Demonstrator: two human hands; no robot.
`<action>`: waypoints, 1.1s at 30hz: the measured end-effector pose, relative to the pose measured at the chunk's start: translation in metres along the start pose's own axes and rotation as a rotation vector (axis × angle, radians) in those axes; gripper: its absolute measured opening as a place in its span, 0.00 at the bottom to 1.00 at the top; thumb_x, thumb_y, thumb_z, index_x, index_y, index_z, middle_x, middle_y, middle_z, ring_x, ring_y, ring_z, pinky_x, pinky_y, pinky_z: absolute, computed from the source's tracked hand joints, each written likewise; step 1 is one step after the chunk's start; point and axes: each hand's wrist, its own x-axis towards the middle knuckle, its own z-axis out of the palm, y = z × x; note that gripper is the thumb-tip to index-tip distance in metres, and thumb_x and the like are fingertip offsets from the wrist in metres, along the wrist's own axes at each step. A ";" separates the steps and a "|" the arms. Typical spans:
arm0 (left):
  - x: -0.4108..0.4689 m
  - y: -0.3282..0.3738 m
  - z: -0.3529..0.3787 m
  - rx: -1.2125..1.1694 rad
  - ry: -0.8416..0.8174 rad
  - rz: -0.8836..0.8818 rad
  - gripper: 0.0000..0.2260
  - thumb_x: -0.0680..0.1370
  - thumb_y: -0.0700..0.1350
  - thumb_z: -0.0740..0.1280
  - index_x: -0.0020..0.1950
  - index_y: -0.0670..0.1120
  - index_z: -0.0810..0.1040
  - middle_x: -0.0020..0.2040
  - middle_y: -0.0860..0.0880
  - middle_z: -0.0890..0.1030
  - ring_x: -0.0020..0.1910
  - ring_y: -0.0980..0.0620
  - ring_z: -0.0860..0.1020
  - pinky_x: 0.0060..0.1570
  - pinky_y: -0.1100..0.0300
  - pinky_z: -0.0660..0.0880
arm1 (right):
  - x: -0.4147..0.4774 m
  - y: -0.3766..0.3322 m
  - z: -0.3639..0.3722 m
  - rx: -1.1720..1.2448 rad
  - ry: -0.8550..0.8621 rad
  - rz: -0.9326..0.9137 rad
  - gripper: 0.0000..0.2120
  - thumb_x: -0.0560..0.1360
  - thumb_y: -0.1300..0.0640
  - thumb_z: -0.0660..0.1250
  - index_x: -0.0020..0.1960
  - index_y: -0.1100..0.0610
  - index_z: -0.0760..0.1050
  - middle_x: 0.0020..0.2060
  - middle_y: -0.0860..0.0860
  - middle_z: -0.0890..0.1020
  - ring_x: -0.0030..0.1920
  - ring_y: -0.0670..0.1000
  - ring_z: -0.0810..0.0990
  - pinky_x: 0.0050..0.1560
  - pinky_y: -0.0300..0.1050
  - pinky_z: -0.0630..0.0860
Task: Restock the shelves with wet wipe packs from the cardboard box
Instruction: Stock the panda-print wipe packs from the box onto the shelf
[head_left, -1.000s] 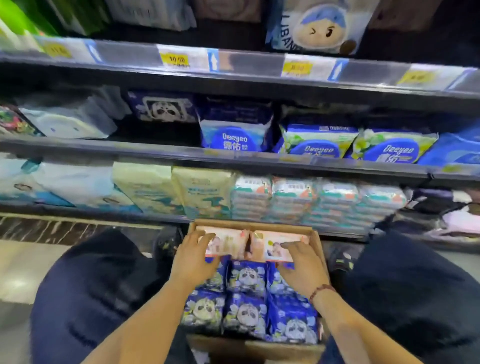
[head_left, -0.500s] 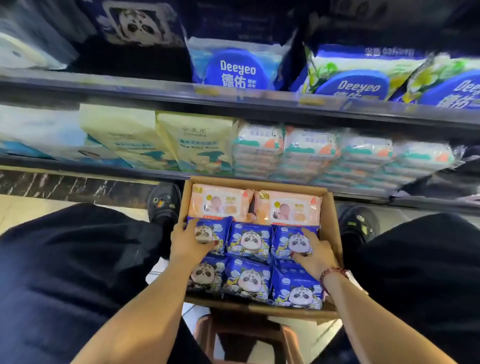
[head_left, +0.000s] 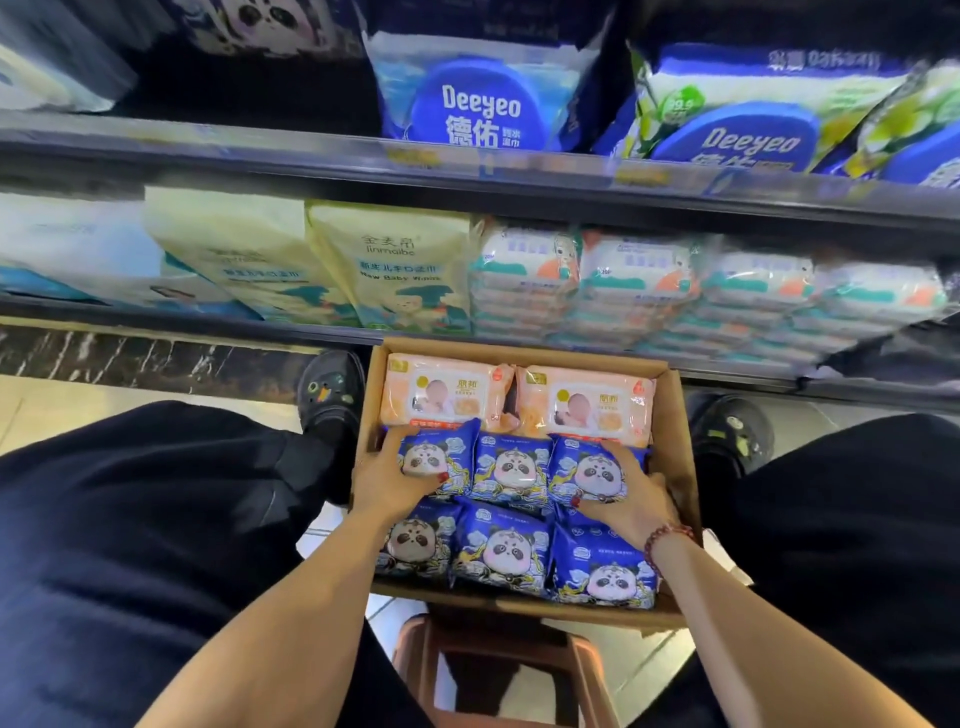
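A reddish-brown plastic stool (head_left: 498, 670) with rounded legs carries the open cardboard box (head_left: 675, 415), its matte brown walls slightly bowed; inside, six glossy blue panda packs (head_left: 501, 551), puffy and pillow-shaped with crimped ends, lie in two rows of three; the left hand (head_left: 387, 480) grips the left panda pack (head_left: 441, 457) of the far row, thumb across its face and fingers curled over its far edge; the right hand (head_left: 631, 493), a red bead bracelet (head_left: 665, 540) at its wrist, clasps the right panda pack (head_left: 592, 470) of the same row, thumb on the print and fingers wrapped round its outer side; beyond them two flat, rectangular pink packs (head_left: 447, 392) in shiny film lie side by side against the box's far wall; black rubbery clogs (head_left: 332, 389) stand either side of the box on the pale tiled floor (head_left: 78, 400); behind, the lower shelf (head_left: 156, 314) holds soft cream pouches (head_left: 395, 265) and film-wrapped stacks of white packs (head_left: 639, 280); above them, behind a grey metal shelf edge (head_left: 311, 161), stand blue-lidded Deeyeo packs (head_left: 478, 98).
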 end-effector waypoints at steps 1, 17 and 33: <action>0.000 0.001 0.001 -0.020 -0.005 0.011 0.30 0.68 0.43 0.77 0.67 0.50 0.70 0.59 0.49 0.74 0.57 0.45 0.77 0.52 0.56 0.75 | -0.001 -0.001 -0.001 0.022 0.003 -0.015 0.40 0.68 0.48 0.75 0.73 0.41 0.57 0.63 0.59 0.64 0.60 0.62 0.73 0.62 0.48 0.70; -0.002 0.010 -0.006 -0.126 -0.137 0.148 0.28 0.68 0.36 0.77 0.64 0.53 0.75 0.56 0.54 0.71 0.64 0.52 0.68 0.66 0.60 0.66 | 0.006 0.000 0.001 0.227 0.042 -0.212 0.27 0.70 0.62 0.73 0.65 0.43 0.73 0.64 0.53 0.74 0.67 0.55 0.69 0.68 0.51 0.69; -0.065 0.125 -0.091 -0.581 -0.064 0.458 0.23 0.72 0.33 0.72 0.55 0.60 0.79 0.59 0.51 0.79 0.57 0.49 0.79 0.56 0.45 0.78 | -0.090 -0.090 -0.094 0.496 0.190 -0.677 0.25 0.71 0.66 0.72 0.62 0.45 0.75 0.61 0.40 0.76 0.65 0.41 0.70 0.66 0.38 0.68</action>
